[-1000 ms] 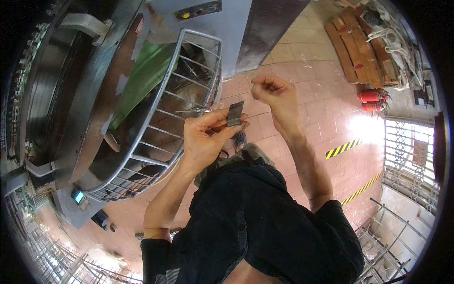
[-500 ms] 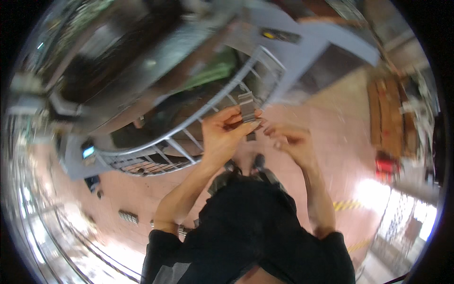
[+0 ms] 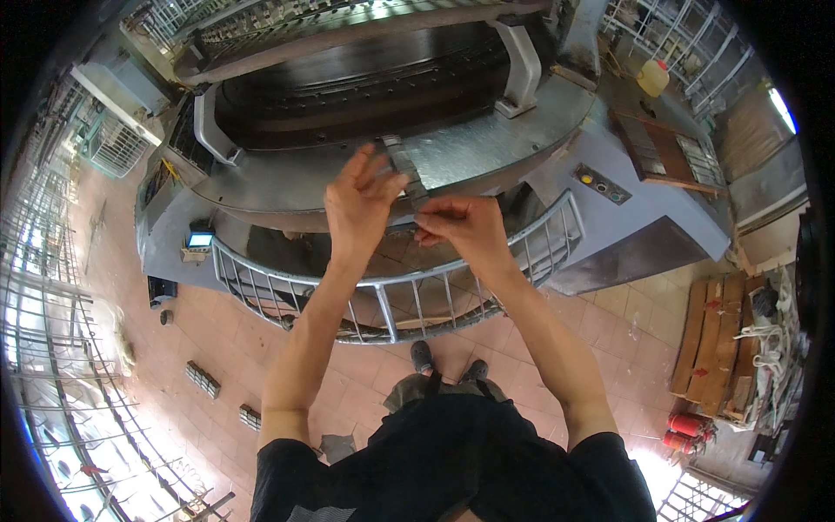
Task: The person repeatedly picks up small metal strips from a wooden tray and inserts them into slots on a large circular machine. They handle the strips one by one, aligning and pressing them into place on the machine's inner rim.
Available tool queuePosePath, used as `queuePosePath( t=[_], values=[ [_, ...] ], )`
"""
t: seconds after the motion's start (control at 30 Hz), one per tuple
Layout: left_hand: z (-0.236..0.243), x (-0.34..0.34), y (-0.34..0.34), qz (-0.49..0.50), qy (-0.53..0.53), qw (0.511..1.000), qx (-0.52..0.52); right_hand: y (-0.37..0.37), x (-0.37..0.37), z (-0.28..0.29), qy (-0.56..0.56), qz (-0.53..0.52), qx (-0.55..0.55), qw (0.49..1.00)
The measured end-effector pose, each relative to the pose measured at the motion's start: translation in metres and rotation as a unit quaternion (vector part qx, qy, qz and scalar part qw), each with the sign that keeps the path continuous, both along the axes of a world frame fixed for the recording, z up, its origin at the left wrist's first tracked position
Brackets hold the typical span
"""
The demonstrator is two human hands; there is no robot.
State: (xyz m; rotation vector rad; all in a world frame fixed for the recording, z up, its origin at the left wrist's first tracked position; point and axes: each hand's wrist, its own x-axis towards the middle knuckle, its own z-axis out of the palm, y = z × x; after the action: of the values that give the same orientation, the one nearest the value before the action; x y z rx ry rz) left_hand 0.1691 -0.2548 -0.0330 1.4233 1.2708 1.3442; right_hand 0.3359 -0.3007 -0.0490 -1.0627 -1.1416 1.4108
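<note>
A narrow grey metal strip point(image 3: 402, 163) with lighter and darker bands lies across the front of the smooth metal ring point(image 3: 317, 184) of a large round machine. My left hand point(image 3: 361, 198) is beside the strip's left side, fingers bent and apart, with nothing seen in them. Whether its fingertips touch the strip I cannot tell. At the strip's near end, just past the ring's front edge, my right hand point(image 3: 465, 228) has thumb and fingers pinched together. The exact grip there is partly hidden by the fingers.
A curved metal railing point(image 3: 383, 311) stands between me and the machine. Grey panels flank it, one with a yellow button box point(image 3: 602, 184), the other with a small lit screen point(image 3: 200, 239). Grey blocks point(image 3: 202, 379) lie on the tiled floor; wooden boards point(image 3: 715, 341) and red cylinders point(image 3: 687, 426) are at the right.
Both hands have moved forward over the railing to the machine's ring. The strip, earlier in my left hand, now lies on the ring; my left fingers have spread and my right fingers pinch its near end.
</note>
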Motion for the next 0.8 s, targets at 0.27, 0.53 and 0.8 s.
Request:
queuePosePath(
  t=[0.27, 0.53, 0.8],
  values=[
    [-0.02, -0.026, 0.023, -0.179, 0.368, 0.85, 0.332, 0.032, 0.008, -0.003, -0.06, -0.047, -0.023, 0.997],
    [0.006, -0.008, 0.067, -0.042, -0.015, 0.999, 0.005, 0.054, 0.031, 0.023, -0.09, -0.102, 0.063, 0.989],
    [0.037, 0.005, 0.162, -0.151, -0.279, 0.94, -0.127, 0.15, 0.032, 0.031, -0.293, -0.026, 0.2, 0.935]
  ],
)
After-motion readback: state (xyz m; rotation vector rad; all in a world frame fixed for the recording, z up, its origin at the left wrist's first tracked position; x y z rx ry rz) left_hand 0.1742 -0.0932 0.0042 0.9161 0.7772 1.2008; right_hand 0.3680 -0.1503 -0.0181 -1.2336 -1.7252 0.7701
